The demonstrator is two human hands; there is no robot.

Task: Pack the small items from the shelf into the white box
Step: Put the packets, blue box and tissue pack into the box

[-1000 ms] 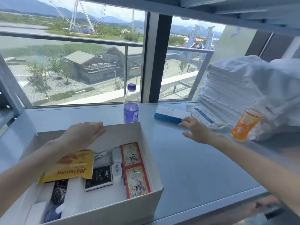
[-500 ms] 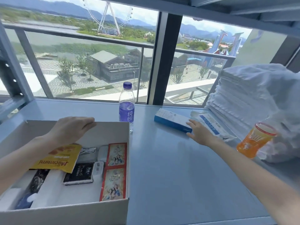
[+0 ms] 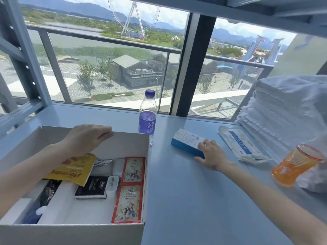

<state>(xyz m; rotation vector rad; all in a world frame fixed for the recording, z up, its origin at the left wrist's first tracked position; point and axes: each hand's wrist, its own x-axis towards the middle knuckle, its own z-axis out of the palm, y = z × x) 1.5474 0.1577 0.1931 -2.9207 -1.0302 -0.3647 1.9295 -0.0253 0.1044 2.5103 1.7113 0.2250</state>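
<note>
The open white box point(image 3: 70, 234) stands on the blue shelf at the lower left. Inside lie a yellow snack packet point(image 3: 74, 172), a black packet point(image 3: 92, 187), two red cards point(image 3: 131, 188), a white charger and a watch. My left hand point(image 3: 85, 138) holds the box's far rim, fingers curled over it. My right hand point(image 3: 212, 154) is on the near end of a blue-and-white carton point(image 3: 185, 140) to the right of the box, fingers over its top and thumb at its blue side. A flat white-and-blue sachet point(image 3: 237, 144) lies just beyond.
A water bottle with a purple label point(image 3: 147, 117) stands behind the box's far right corner. An orange plastic cup point(image 3: 295, 167) leans at the right against a tall stack of white towels point(image 3: 283, 112). Windows close off the back, and a shelf upright point(image 3: 23, 59) stands at the left.
My right hand has slid forward from beside the carton onto its near end. My left hand has stayed on the box's far rim. The camera has moved closer.
</note>
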